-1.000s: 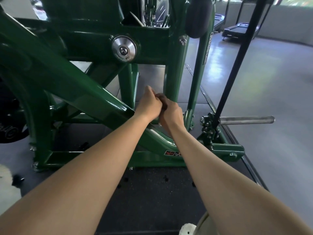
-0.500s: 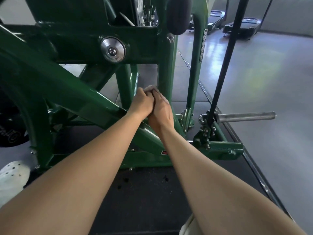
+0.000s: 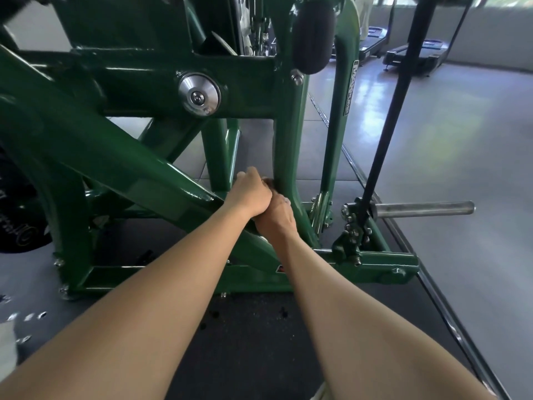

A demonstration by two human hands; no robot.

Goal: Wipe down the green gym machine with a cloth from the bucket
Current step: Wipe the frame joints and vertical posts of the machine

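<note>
Grey gym flooring and a black rubber mat (image 3: 259, 327) lie below. Left hand (image 3: 251, 194) curls its grip round a dark scrap of cloth (image 3: 268, 182), mostly hidden, at the foot of the glossy green steel gym machine (image 3: 284, 151). Right hand (image 3: 278, 217) presses against it, grip hidden. Likely risk: cramped between tubes, knuckles scrape or the cloth slips out.

Left hand (image 3: 250, 194) and right hand (image 3: 277, 216), touching, sit low against the green machine (image 3: 286, 145) upright.
</note>
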